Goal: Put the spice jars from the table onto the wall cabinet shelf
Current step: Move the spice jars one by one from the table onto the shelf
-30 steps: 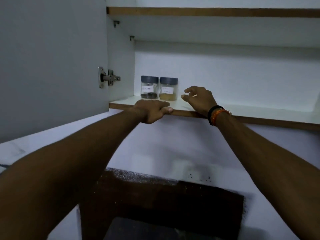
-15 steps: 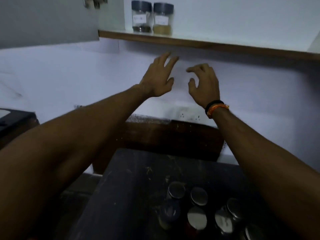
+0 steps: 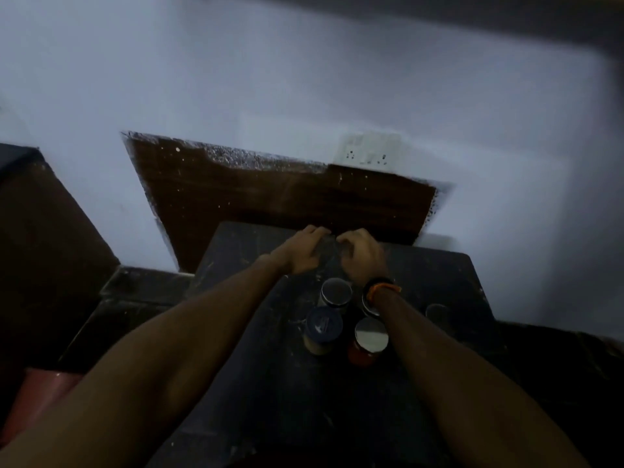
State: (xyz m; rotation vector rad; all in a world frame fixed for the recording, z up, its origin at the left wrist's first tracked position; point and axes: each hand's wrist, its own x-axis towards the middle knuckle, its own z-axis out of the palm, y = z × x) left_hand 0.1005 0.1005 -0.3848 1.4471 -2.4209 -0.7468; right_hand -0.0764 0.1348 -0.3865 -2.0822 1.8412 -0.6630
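Several spice jars stand on the dark table point(image 3: 439, 271). Among them are a silver-lidded jar point(image 3: 336, 292), a blue-lidded jar point(image 3: 323, 327) with pale contents and a red-filled jar point(image 3: 370, 336) with a silver lid. Another jar point(image 3: 437, 314) is dim at the right. My left hand point(image 3: 302, 255) and my right hand point(image 3: 361, 255) are low over the far part of the table, just beyond the jars. Their fingers are curled and the fingertips almost meet. A blurred greyish shape lies between them, and I cannot tell whether they grip it. The cabinet shelf is out of view.
A dark wooden panel point(image 3: 270, 197) sits on the white wall point(image 3: 304, 79) behind the table, with a socket plate point(image 3: 368, 153) above it. A dark counter point(image 3: 40, 231) is at the left. A reddish object point(image 3: 37, 396) lies at lower left.
Both hands have dropped from the cabinet shelf down to the table and come together beyond the jars. My view has tilted down, so the shelf and its two jars have left the frame.
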